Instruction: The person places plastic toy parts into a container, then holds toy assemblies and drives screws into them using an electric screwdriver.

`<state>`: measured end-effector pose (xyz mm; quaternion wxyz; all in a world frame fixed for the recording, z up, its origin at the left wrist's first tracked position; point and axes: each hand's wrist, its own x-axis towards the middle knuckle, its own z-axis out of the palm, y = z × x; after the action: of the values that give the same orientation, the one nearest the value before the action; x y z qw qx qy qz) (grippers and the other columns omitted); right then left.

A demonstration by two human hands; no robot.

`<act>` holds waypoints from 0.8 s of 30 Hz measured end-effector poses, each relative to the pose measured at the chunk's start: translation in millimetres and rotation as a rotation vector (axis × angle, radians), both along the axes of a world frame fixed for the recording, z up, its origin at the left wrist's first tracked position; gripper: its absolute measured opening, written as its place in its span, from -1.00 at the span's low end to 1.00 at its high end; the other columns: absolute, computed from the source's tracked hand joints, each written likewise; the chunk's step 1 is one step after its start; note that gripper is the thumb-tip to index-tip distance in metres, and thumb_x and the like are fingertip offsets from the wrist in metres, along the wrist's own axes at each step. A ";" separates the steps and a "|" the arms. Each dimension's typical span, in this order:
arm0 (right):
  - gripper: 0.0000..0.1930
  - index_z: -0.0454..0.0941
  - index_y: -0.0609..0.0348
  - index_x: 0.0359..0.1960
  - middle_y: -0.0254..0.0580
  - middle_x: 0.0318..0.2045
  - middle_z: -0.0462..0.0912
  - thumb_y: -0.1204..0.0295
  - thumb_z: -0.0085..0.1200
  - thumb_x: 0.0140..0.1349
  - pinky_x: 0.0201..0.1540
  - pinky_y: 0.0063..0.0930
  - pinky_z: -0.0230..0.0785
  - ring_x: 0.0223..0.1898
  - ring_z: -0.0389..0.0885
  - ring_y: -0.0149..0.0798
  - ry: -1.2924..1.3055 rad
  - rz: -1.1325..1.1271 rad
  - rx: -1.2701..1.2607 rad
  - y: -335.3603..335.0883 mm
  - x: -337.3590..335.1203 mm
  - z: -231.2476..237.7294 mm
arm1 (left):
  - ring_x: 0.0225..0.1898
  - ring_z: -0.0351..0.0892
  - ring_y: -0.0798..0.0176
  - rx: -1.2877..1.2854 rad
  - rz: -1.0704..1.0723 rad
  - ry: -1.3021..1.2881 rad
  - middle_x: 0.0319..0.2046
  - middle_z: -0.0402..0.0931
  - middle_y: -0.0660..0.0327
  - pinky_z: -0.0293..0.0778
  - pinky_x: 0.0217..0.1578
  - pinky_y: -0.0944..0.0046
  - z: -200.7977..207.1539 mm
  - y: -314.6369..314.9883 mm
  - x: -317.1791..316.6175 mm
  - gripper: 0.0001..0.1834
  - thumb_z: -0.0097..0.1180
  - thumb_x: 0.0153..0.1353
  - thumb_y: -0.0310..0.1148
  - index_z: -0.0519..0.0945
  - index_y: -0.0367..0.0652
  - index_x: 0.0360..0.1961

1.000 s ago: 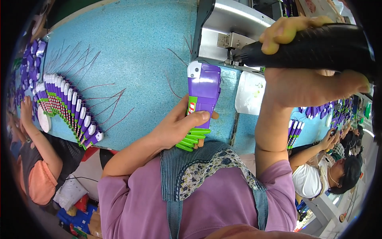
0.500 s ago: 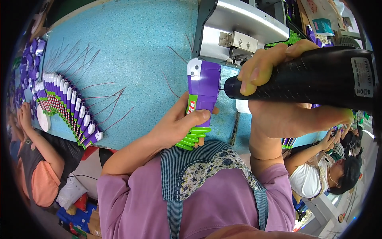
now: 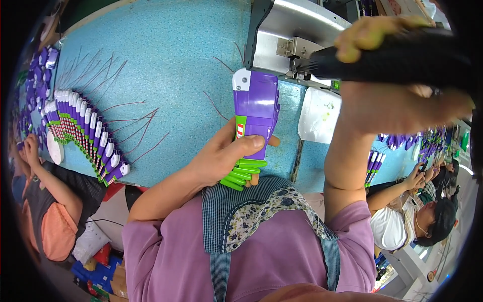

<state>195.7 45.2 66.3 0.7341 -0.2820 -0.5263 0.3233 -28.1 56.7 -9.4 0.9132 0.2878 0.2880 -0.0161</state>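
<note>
Nearest of all, the checked apron (image 3: 216,216) with its floral panel over a mauve shirt (image 3: 181,256); just beyond it, the left hand (image 3: 229,151) has the toy piece (image 3: 255,100) firmly clasped, thumb pressed on top and fingers wrapped beneath; the piece lies over the blue table (image 3: 176,75), its green slats fanned at the near end, purple body in the middle, white tip at the far end with two small round screw-like spots; over on the right, the right hand (image 3: 382,108) is blurred but plainly curled around a thick black tool (image 3: 397,58), fingers over its far side, thumb along the near; below that tool sits a white tray (image 3: 318,118); the tool's narrow end points left at the silver machine (image 3: 302,22), and whether it touches I cannot tell; out to the left, a curved row of finished-looking pieces (image 3: 93,136) stands packed side by side, dark red wires (image 3: 124,104) trailing from it; one co-worker (image 3: 58,236) in an orange sleeve at the left, another (image 3: 392,229) in white at the right; purple parts (image 3: 35,95) crowd the far left edge.
</note>
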 end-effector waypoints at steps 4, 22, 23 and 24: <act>-0.01 0.34 0.21 0.01 -0.02 -0.44 0.48 -0.54 -0.29 -0.06 -0.42 -0.37 0.28 -0.50 0.44 -0.19 0.067 -0.002 -0.066 -16.1 -25.1 0.9 | -0.61 0.56 0.25 -0.038 0.026 -0.037 -0.09 0.48 0.00 0.52 -0.65 0.30 -2.4 1.7 -3.0 -0.46 0.03 0.23 -0.24 0.16 -0.22 0.14; 0.03 0.33 0.18 -0.01 -0.07 -0.55 0.45 -0.59 -0.37 -0.12 -0.59 -0.45 0.26 -0.65 0.40 -0.25 0.359 -0.198 -0.318 -28.8 -57.7 -20.6 | -0.61 0.55 0.24 -0.037 0.065 -0.008 -0.10 0.48 0.03 0.49 -0.67 0.29 -4.5 0.9 1.2 -0.47 0.04 0.22 -0.26 0.17 -0.19 0.15; 0.03 0.33 0.17 -0.01 -0.08 -0.55 0.45 -0.59 -0.37 -0.12 -0.57 -0.44 0.26 -0.64 0.41 -0.25 0.195 -0.086 -0.270 -27.6 -49.1 -20.1 | -0.61 0.56 0.24 -0.045 0.065 -0.028 -0.09 0.48 0.02 0.50 -0.66 0.29 -4.4 1.0 0.5 -0.47 0.04 0.23 -0.26 0.18 -0.19 0.14; 0.03 0.33 0.17 0.00 -0.08 -0.55 0.45 -0.59 -0.38 -0.12 -0.56 -0.42 0.27 -0.64 0.41 -0.25 0.031 0.026 -0.220 -25.3 -42.2 -18.9 | -0.61 0.56 0.24 -0.054 0.066 -0.049 -0.09 0.48 0.02 0.50 -0.66 0.29 -4.2 1.0 -0.2 -0.47 0.04 0.23 -0.25 0.18 -0.20 0.14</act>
<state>153.5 19.9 47.5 0.7024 -0.3489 -0.4798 0.3932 -28.2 57.7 -13.5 0.9274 0.2539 0.2743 0.0134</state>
